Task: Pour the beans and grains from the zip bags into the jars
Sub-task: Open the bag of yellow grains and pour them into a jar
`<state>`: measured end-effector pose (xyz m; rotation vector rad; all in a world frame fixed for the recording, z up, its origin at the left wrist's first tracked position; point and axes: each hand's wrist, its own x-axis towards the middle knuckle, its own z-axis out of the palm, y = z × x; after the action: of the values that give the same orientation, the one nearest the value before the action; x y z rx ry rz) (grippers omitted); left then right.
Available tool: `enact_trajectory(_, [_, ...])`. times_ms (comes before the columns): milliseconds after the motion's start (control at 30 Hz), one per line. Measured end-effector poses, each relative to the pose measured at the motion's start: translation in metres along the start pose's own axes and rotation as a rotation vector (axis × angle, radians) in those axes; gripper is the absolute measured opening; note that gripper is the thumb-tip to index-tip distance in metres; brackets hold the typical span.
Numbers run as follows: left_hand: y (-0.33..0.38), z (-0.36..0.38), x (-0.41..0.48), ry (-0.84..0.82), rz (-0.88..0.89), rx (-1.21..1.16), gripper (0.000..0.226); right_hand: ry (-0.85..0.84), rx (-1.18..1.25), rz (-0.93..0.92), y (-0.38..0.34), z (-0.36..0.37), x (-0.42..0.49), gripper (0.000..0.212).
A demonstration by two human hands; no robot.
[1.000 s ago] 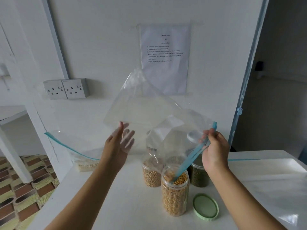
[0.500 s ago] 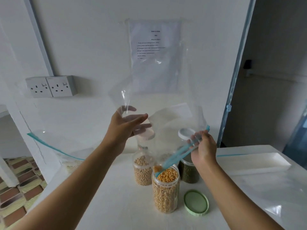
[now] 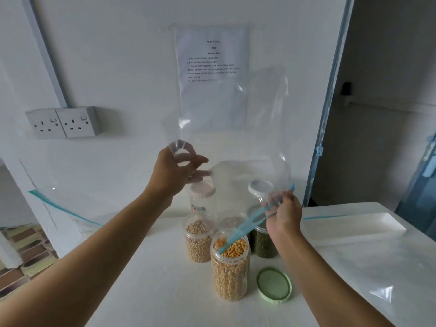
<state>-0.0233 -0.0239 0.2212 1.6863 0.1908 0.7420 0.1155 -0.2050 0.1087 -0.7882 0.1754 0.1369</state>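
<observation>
Your left hand [image 3: 175,167] pinches the side of the empty clear zip bag [image 3: 236,138], held upended; your right hand [image 3: 284,214] grips its blue zip strip [image 3: 250,223], fingers curled. The strip's lower end dips into the open jar [image 3: 230,272] of yellow split peas. A green lid [image 3: 273,285] lies at the jar's 4 o'clock.

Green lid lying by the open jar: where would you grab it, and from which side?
By its rim, from above. The green lid lies flat on the table, so fingers set on opposite edges would probably hold it best. Its right side is free, while the open jar stands close on its left. The left hand and right hand both grip the zip bag.
</observation>
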Motion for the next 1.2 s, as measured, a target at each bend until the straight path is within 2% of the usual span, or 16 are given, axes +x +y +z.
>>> enact_trajectory(300, [0.006,-0.004,0.002,-0.011,0.063,0.045,0.024,-0.046,-0.007,-0.084,-0.009,0.006,-0.002,0.029])
enact_trajectory(400, [0.009,-0.002,0.003,-0.068,0.062,0.103,0.029,-0.018,-0.022,-0.066,-0.001,-0.001,-0.003,0.030])
enact_trajectory(600, [0.008,-0.007,0.005,-0.069,0.053,0.114,0.026,-0.044,0.004,-0.076,-0.003,0.000,-0.006,0.031])
enact_trajectory(867, [0.006,-0.006,0.009,-0.065,0.018,0.096,0.036,-0.035,0.001,-0.043,0.004,-0.006,-0.007,0.027])
enact_trajectory(967, [-0.002,-0.006,0.008,-0.095,-0.089,0.080,0.043,-0.007,-0.007,-0.010,0.004,-0.004,-0.004,0.028])
enact_trajectory(1100, [-0.017,-0.029,0.004,-0.005,-0.315,-0.053,0.060,0.004,-0.012,-0.024,0.001,0.001,-0.002,0.029])
enact_trajectory(1200, [-0.029,-0.048,-0.005,-0.034,-0.406,-0.164,0.061,0.013,-0.015,-0.041,0.006,0.000,-0.002,0.032])
